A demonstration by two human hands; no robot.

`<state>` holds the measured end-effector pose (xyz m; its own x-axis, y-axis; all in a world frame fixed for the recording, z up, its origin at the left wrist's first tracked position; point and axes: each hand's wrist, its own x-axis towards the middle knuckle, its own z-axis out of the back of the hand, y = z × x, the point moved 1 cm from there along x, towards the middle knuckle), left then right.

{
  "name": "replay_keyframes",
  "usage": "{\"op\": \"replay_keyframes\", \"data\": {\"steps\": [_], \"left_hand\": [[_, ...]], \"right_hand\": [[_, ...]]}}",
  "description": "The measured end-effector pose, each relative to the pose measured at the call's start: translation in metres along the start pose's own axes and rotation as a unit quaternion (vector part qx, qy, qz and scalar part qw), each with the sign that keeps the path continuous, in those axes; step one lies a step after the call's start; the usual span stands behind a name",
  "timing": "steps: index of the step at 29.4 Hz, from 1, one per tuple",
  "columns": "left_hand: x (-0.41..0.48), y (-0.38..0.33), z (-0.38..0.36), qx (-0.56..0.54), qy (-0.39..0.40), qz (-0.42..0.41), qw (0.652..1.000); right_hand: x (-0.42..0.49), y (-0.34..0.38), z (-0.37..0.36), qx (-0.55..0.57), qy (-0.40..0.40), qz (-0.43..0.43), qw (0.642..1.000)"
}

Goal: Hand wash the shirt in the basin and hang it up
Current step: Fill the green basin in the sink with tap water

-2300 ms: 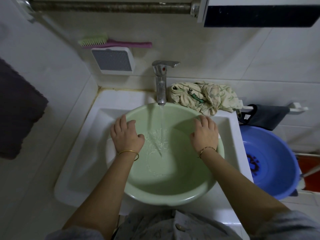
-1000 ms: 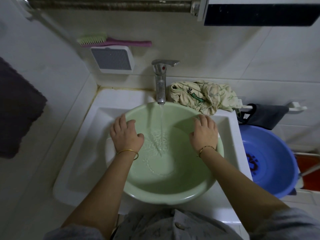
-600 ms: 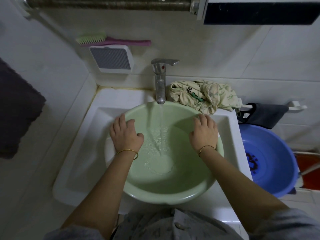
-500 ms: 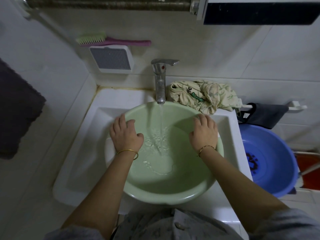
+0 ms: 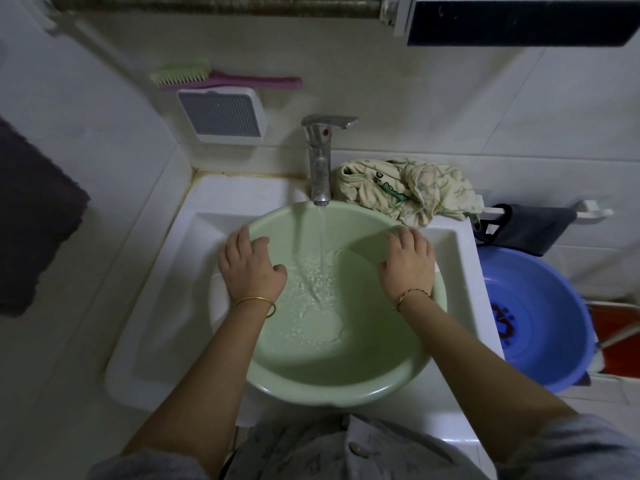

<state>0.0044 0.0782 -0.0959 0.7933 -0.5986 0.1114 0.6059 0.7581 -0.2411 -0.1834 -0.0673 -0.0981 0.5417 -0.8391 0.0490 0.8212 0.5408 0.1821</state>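
1. Head view: a green basin [image 5: 346,393] sits in the white sink [image 5: 156,306] under the tap [image 5: 320,161]. A thin stream of water [image 5: 322,244] runs into it, and only a shallow pool covers the bottom.
2. The shirt [image 5: 405,190], pale with a green print, lies bunched on the back right corner of the sink. It is just beside the tap, close against the basin's far rim and outside the water.
3. The left hand [image 5: 251,268] rests on the basin's left rim and the right hand [image 5: 408,263] on its right rim. Each grip is spread and relaxed, fingers laid over the rim, pinching nothing.
4. I judge the task to be at an early stage. Filling is under way, while soaking, scrubbing, rinsing, wringing and hanging are all left.
5. A pipe [image 5: 207,3] runs along the top of the wall; whether it serves for hanging, I cannot tell.
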Motion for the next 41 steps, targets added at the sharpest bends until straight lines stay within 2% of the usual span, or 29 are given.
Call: {"op": "replay_keyframes", "data": {"steps": [12,41], "left_hand": [[0.0002,-0.0009,0.0004,0.0,-0.002,0.0,1.0],[0.0001,-0.0006,0.001,0.003,0.004,-0.001,1.0]], "right_hand": [[-0.0003,0.0008,-0.0009,0.008,-0.018,-0.001,1.0],[0.0002,0.0005,0.0006,-0.005,-0.003,0.001,1.0]]}}
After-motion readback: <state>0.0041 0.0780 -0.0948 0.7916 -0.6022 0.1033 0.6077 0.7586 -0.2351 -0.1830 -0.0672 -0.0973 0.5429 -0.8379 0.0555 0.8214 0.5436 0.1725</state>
